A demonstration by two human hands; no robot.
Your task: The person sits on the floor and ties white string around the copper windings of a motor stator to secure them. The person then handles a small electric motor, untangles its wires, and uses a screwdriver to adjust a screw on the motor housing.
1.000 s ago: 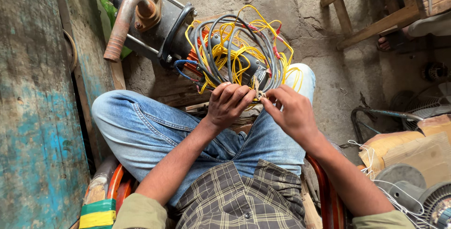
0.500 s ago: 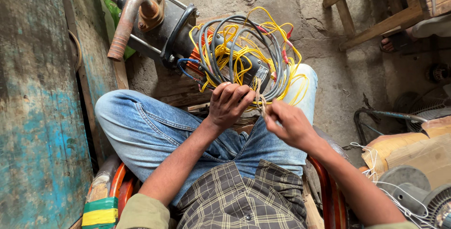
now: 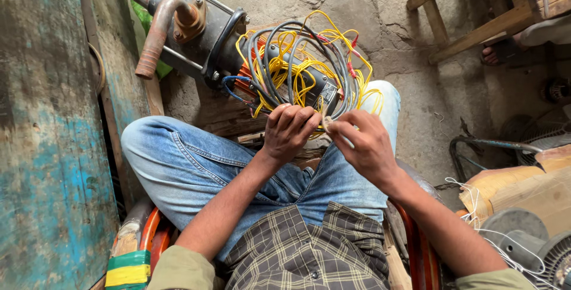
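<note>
Rough concrete floor (image 3: 410,93) lay behind the pump motor (image 3: 205,34), wedged beside a blue-painted board (image 3: 53,147). Below the motor, yellow and grey wires (image 3: 297,70) looped; left hand (image 3: 288,132) curled around them, right hand (image 3: 363,144) pinched a pale wire end (image 3: 326,120).

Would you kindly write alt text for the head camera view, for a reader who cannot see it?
A seated person's left hand and right hand pinch a wire end together at a tangle of yellow and grey wires on a dark pump motor. A wooden stool stands on the concrete floor.
</note>
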